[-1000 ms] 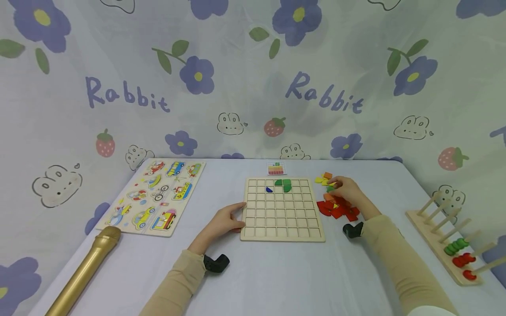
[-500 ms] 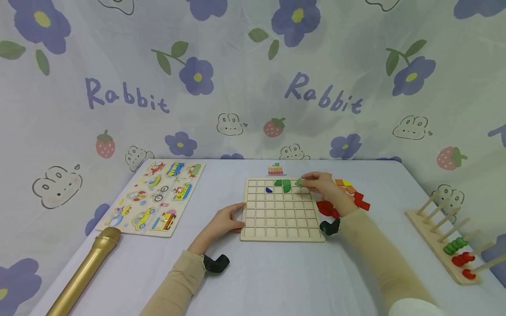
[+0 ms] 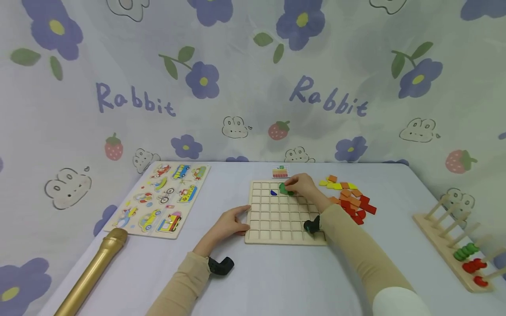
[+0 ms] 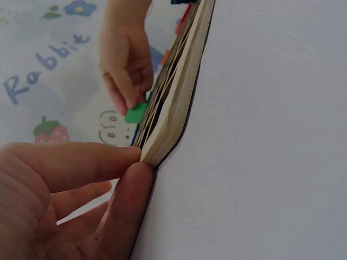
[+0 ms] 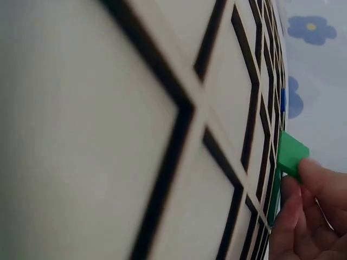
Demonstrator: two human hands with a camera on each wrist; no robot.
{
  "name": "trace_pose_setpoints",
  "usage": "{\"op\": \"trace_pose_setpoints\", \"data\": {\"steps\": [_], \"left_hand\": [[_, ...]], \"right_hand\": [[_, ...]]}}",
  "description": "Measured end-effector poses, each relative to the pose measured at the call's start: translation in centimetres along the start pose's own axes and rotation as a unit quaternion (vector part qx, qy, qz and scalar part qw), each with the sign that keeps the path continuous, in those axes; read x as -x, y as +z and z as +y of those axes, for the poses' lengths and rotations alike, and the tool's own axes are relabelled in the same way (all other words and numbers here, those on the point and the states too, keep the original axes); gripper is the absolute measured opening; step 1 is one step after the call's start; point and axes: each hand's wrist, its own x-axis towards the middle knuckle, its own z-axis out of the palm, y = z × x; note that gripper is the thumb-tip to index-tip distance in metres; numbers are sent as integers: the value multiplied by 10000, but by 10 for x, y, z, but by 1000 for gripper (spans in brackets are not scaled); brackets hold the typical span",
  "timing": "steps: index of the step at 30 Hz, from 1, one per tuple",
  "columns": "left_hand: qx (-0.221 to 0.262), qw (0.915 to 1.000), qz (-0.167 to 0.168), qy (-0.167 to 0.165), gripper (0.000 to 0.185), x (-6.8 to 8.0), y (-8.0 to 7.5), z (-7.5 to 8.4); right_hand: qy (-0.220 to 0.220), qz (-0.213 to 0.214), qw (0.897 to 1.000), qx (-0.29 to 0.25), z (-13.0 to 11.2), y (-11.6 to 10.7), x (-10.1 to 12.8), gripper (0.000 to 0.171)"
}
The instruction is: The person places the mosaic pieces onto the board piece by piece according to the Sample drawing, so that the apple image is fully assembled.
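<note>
A wooden grid board (image 3: 258,232) lies flat on the white table. My left hand (image 3: 227,224) touches its left side, with index finger and thumb set apart along that edge. Over the far part of the board, my right hand (image 3: 304,188) pinches a green tile (image 5: 291,153) between thumb and fingers; the tile is tilted, its lower edge close to the grid. Other green pieces (image 3: 282,188) lie on the board beneath and beside these fingers, partly hidden. A small blue piece (image 3: 273,192) sits on the board to their left.
Loose red, orange and yellow tiles (image 3: 351,202) lie right of the board. A small pattern card (image 3: 280,172) is behind it. At left are a picture puzzle board (image 3: 152,219) and a gold microphone (image 3: 92,270); at right stands a peg rack (image 3: 450,254) with beads.
The right hand has taken a green tile from the loose pieces and carried it left over the board's far rows. The left hand stays at the board's edge. The head view has shifted slightly.
</note>
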Motion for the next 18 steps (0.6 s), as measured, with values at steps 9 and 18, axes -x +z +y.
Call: {"op": "trace_pose_setpoints", "data": {"steps": [9,18], "left_hand": [[-10,10000,4,-32,65,1,2,2],[-41,10000,12,-52,65,0,1,1]], "right_hand": [[-453,-154,9898,1342,0,3,-1,12],[-369,-77,9952,901,7,-6,2,18]]}}
